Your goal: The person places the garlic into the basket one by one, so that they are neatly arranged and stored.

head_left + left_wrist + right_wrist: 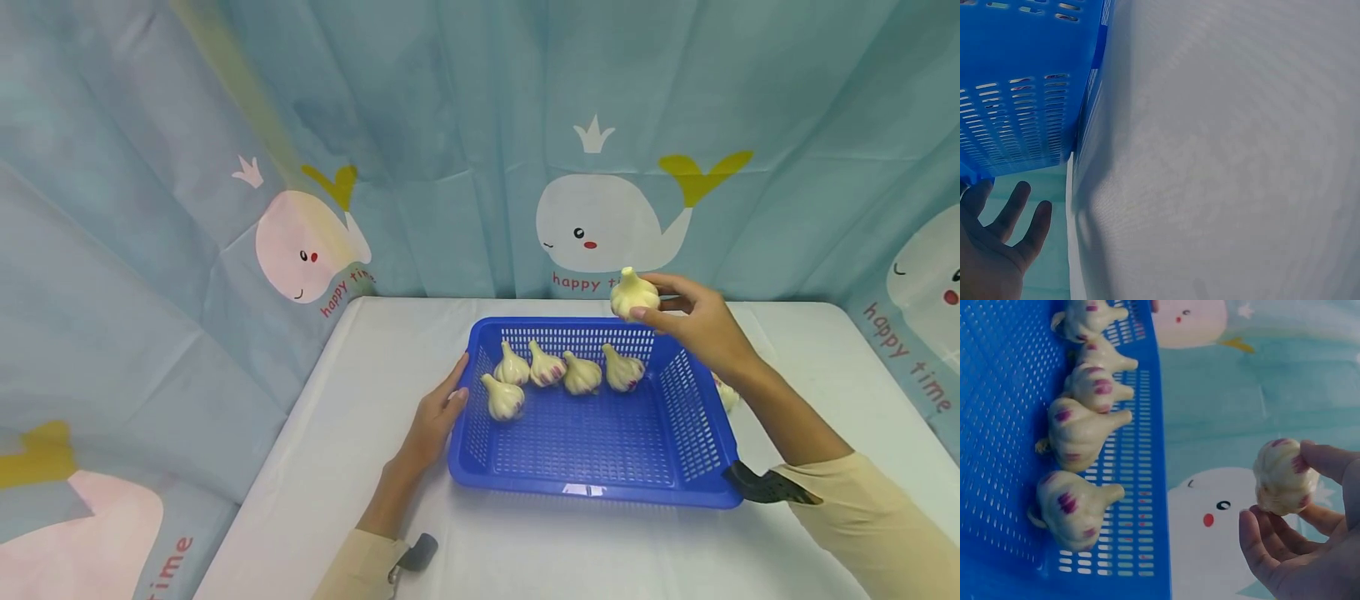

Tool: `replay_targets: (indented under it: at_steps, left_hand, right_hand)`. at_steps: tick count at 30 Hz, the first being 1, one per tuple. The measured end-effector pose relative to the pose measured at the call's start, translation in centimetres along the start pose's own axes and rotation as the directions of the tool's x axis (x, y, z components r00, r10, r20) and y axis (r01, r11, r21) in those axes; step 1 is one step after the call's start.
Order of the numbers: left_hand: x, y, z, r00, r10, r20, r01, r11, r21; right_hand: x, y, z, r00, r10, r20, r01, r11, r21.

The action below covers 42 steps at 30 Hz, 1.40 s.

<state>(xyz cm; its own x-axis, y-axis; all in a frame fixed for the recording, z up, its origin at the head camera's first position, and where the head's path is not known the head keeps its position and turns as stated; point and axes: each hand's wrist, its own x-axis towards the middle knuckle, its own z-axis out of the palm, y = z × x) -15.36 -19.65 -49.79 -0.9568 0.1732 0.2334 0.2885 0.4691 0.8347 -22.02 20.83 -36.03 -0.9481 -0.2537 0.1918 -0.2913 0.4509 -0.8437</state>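
Observation:
My right hand [693,321] pinches a garlic bulb [634,296] between thumb and fingers, above the far right rim of a blue plastic basket [592,492]. In the right wrist view that same garlic bulb [1285,477] shows purple patches, with the fingertips around its side and base. Several more bulbs lie inside the basket along its far and left sides, one [504,397] nearest the left wall. My left hand [433,421] rests against the basket's left rim, fingers extended; in the left wrist view its fingers [1013,209] are spread beside the basket corner.
Outside the basket on the right, another garlic bulb [726,393] is partly hidden by the right forearm. The basket stands on a white-covered table [315,475]. A blue-green curtain [450,208] with printed whales hangs behind and beside it.

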Motion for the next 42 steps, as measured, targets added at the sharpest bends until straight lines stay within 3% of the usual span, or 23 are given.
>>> replay_targets:
  at_steps: [13, 24, 42]
  left_hand:
    - [0.1, -0.1, 0.0, 1.0, 0.004, 0.0, -0.004, 1.0, 0.001]
    - [0.1, -0.2, 0.0, 1.0, 0.0, -0.006, 0.0, 1.0, 0.011]
    - [0.1, -0.2, 0.1, 1.0, 0.016, -0.004, -0.016, 1.0, 0.001]
  right_hand:
    - [0.9, 0.4, 1.5, 0.999, -0.012, 0.051, 0.011, 1.0, 0.019]
    - [1.6, 0.7, 2.3, 0.993, 0.034, 0.111, -0.042, 0.997, 0.062]
    - [2.5, 1.8, 4.1, 0.966, 0.052, 0.254, -0.069, 0.996, 0.058]
